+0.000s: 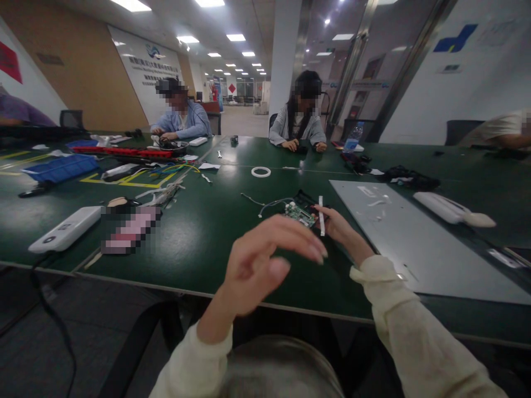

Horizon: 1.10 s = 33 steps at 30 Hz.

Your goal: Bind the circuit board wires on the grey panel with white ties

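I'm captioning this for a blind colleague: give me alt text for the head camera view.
The right hand pinches a thin white strip beside a small green circuit board on a dark green table; the empty left hand is raised. Two people sit working opposite.

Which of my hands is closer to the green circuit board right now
Right. Your right hand sits just beside the green circuit board, pinching a white strip next to it. Your left hand hovers open, nearer you, off the table.

We see big green table point(199, 243), bright ceiling lights point(236, 37), white pillar point(284, 61), brown wall point(83, 72), glass wall point(373, 66), grey floor point(95, 331).
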Each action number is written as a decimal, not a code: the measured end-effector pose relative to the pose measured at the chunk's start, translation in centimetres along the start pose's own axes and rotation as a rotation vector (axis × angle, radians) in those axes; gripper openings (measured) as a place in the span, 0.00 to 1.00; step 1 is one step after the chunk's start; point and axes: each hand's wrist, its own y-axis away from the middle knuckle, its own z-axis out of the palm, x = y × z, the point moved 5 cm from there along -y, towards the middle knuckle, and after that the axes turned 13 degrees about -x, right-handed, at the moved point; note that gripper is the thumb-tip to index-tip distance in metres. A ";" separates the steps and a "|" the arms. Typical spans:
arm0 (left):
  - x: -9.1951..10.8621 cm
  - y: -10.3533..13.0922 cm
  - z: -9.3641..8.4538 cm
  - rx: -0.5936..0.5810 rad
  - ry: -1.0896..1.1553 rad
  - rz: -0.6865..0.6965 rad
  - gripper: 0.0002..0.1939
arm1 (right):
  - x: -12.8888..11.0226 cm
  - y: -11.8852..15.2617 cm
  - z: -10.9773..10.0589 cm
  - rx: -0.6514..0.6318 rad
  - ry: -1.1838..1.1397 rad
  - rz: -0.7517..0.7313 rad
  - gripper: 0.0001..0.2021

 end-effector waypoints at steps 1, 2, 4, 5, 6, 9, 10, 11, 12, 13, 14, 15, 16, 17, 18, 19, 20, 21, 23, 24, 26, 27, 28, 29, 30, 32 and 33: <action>-1.7 -1.2 -0.4 -0.004 -0.025 -0.012 0.16 | 0.2 0.0 0.5 -0.019 0.014 0.010 0.02; -3.9 -2.4 -0.8 -0.014 -0.073 -0.088 0.14 | 0.4 -0.1 1.0 -0.031 0.022 0.012 0.02; -8.7 -4.5 -1.2 -0.047 -0.230 -0.235 0.11 | 0.6 -0.1 1.7 -0.045 0.040 0.002 0.02; -11.0 -5.1 -1.3 -0.068 -0.325 -0.294 0.10 | 0.7 -0.1 2.0 -0.053 0.055 -0.004 0.03; -13.1 -5.5 -1.2 -0.104 -0.428 -0.335 0.10 | 0.8 -0.2 2.3 -0.060 0.075 -0.010 0.03; -18.0 -5.4 -0.6 -0.181 -0.641 -0.397 0.14 | 1.2 -0.6 2.7 -0.090 0.150 -0.011 0.07; -19.2 -5.0 -0.5 -0.188 -0.678 -0.420 0.16 | 1.4 -0.8 2.7 -0.092 0.177 -0.009 0.08; -20.2 -4.5 -0.5 -0.186 -0.708 -0.444 0.16 | 1.5 -1.0 2.6 -0.086 0.205 -0.012 0.09; -21.1 -3.9 -0.4 -0.199 -0.730 -0.465 0.16 | 1.7 -1.3 2.4 -0.067 0.239 -0.019 0.10; -21.8 -3.4 -0.5 -0.217 -0.746 -0.486 0.17 | 1.8 -1.6 2.1 -0.034 0.281 -0.032 0.12; -22.4 -2.9 -0.5 -0.240 -0.757 -0.509 0.18 | 1.7 -1.9 1.8 0.008 0.337 -0.048 0.13; -22.8 -2.5 -0.6 -0.270 -0.763 -0.533 0.19 | 1.6 -2.2 1.5 0.049 0.410 -0.066 0.15; -23.2 -2.1 -0.7 -0.299 -0.769 -0.558 0.20 | 1.4 -2.6 1.4 0.077 0.497 -0.087 0.16; -23.4 -1.8 -0.9 -0.322 -0.776 -0.580 0.20 | 1.0 -2.9 1.5 0.092 0.596 -0.117 0.16; -23.4 -1.6 -1.1 -0.339 -0.786 -0.599 0.21 | 0.6 -3.3 1.7 0.090 0.698 -0.157 0.15; -23.4 -1.5 -1.3 -0.346 -0.802 -0.616 0.21 | 0.1 -3.8 2.2 0.070 0.795 -0.204 0.14; -23.3 -1.4 -1.6 -0.344 -0.824 -0.633 0.22 | -0.3 -4.2 2.9 0.039 0.875 -0.251 0.13; -23.2 -1.4 -1.8 -0.336 -0.853 -0.655 0.22 | -0.7 -4.6 3.6 0.004 0.932 -0.289 0.12; -23.0 -1.4 -2.3 -0.322 -0.915 -0.724 0.22 | -0.9 -5.5 4.7 -0.050 0.975 -0.306 0.11; -23.0 -1.3 -2.5 -0.318 -0.943 -0.768 0.21 | -0.9 -5.9 5.0 -0.061 0.968 -0.290 0.12; -23.0 -1.1 -2.8 -0.317 -0.981 -0.850 0.20 | -0.8 -6.6 5.1 -0.052 0.923 -0.251 0.15; -23.1 -1.0 -2.8 -0.318 -0.991 -0.878 0.20 | -0.9 -6.8 4.8 -0.036 0.897 -0.244 0.17; -23.2 -0.9 -2.9 -0.315 -0.999 -0.895 0.19 | -1.1 -6.9 4.2 -0.016 0.876 -0.245 0.18; -23.2 -0.9 -2.9 -0.309 -1.007 -0.905 0.19 | -1.6 -6.9 3.3 0.015 0.863 -0.253 0.18; -23.3 -0.8 -2.9 -0.301 -1.014 -0.914 0.18 | -2.2 -6.8 2.2 0.057 0.866 -0.264 0.17; -23.5 -0.7 -3.0 -0.273 -1.029 -0.932 0.18 | -4.2 -6.1 -1.1 0.203 0.924 -0.272 0.15; -23.6 -0.7 -3.0 -0.258 -1.036 -0.942 0.18 | -5.4 -5.5 -3.1 0.287 0.982 -0.280 0.14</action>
